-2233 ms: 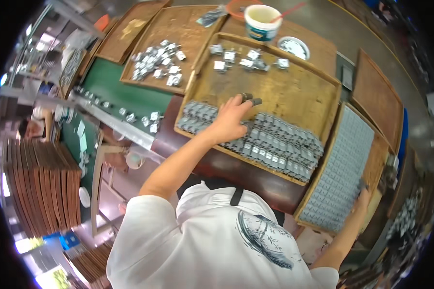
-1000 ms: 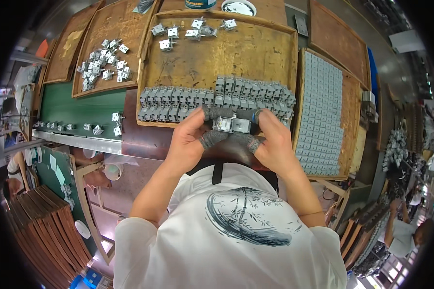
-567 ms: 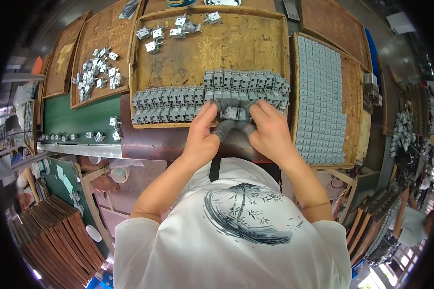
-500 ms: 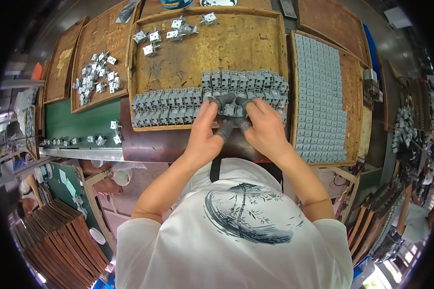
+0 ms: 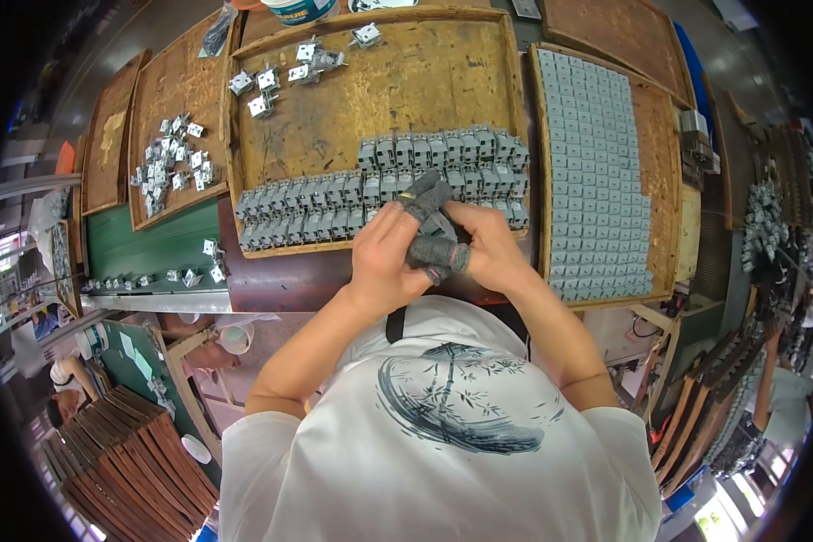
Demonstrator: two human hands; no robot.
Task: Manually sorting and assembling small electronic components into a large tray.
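Note:
My left hand (image 5: 385, 248) and my right hand (image 5: 490, 247) meet over the near edge of a wooden tray (image 5: 379, 99), with grey knitted covers on several fingers. Between them a small grey blocky part (image 5: 436, 225) is gripped, mostly hidden by the fingers. Both hands are closed around it. Just beyond my fingers, similar grey parts (image 5: 312, 206) stand packed in rows along the tray's near side. A few loose silvery metal pieces (image 5: 306, 52) lie at its far left.
To the right, another wooden tray (image 5: 657, 190) carries tightly packed grey blocks (image 5: 596, 172). At left a tray holds a heap of metal pieces (image 5: 167, 163), beside a green surface (image 5: 144, 239) with scattered ones. A tub (image 5: 300, 11) stands at the back. Stacked boards (image 5: 126, 452) are lower left.
My hands have drawn closer together and the fingers now overlap, covering most of the part that showed between them. The whole view has shifted slightly.

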